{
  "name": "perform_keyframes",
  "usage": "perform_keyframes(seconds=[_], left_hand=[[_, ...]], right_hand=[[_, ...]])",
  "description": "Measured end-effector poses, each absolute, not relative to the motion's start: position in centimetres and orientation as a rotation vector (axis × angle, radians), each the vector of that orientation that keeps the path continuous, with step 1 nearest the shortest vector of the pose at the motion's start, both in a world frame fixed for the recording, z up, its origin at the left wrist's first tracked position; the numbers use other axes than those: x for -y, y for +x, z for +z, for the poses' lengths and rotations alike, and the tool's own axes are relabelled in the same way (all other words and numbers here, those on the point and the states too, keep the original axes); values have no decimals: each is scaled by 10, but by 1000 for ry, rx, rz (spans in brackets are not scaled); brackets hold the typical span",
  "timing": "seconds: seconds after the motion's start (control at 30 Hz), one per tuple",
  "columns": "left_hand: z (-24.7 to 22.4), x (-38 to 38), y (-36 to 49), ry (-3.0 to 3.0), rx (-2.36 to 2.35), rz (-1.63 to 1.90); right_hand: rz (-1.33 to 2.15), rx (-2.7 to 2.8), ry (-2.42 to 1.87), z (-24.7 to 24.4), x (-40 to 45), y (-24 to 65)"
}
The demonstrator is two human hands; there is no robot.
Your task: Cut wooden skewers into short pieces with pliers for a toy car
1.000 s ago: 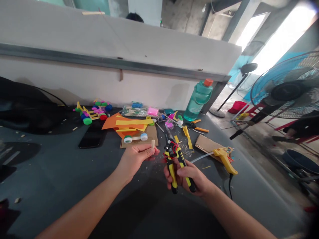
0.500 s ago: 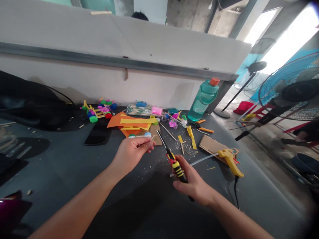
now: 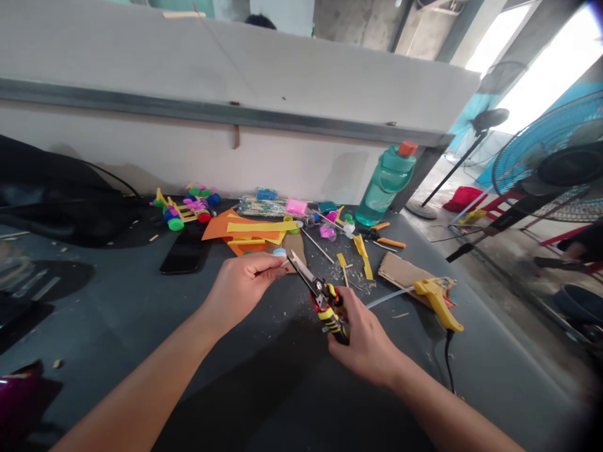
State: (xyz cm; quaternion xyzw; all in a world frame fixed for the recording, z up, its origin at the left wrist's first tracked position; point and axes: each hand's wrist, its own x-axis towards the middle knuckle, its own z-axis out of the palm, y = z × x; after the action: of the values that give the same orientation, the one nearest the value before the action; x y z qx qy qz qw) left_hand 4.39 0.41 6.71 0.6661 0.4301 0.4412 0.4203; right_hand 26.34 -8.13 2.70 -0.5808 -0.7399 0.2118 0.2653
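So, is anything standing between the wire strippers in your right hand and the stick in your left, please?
Nothing visible: the tips of the yellow-and-black wire strippers in the right hand sit beside the small wooden stick pinched in the left hand.

Daylight enters from an opening at far right, overexposed to white glare. The dark worktop is softly lit, with a broad, diffuse shadow near the right hand. Wide-angle distortion bows the metal wall rail and stretches the right edge, where the standing fan appears soft; the corners darken.
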Motion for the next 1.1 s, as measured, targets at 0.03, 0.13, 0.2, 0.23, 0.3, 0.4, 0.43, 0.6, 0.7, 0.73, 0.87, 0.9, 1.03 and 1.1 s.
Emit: perform_keyframes(seconds=[0.03,0.13,0.2,0.23,0.3,0.4,0.43,0.6,0.7,0.73,0.87,0.9,1.03,1.1], left_hand=[[66,-5,44,1687,-1084,1103],[62,-6,44,1702,-1090,1078],[59,-6,47,1616,-1065,1034],[57,-5,50,1549,-1045,1009],[54,-1,57,1394,-985,949],[48,10,68,1212,-803,823],[46,14,71,1183,-727,764],[40,26,80,1213,-629,662],[38,26,82,1169,-701,720],[37,27,84,1133,-718,746],[37,30,90,997,-788,887],[38,32,92,977,-804,918],[42,40,98,907,-815,942],[44,45,101,903,-811,908]], right_hand=[[579,1991,-1570,27,81,263],[635,1940,-1570,29,82,264],[789,1851,-1530,30,82,264],[934,1773,-1478,30,82,264],[1299,1555,-1295,30,82,266],[1693,1215,-992,29,81,268],[1755,1141,-933,28,81,268],[1899,1022,-896,25,75,266],[1777,1090,-1093,22,71,264],[1667,1136,-1183,20,70,264],[1061,1441,-1494,17,73,262],[925,1528,-1549,17,76,260],[634,1777,-1683,15,85,251],[651,1800,-1728,14,87,246]])
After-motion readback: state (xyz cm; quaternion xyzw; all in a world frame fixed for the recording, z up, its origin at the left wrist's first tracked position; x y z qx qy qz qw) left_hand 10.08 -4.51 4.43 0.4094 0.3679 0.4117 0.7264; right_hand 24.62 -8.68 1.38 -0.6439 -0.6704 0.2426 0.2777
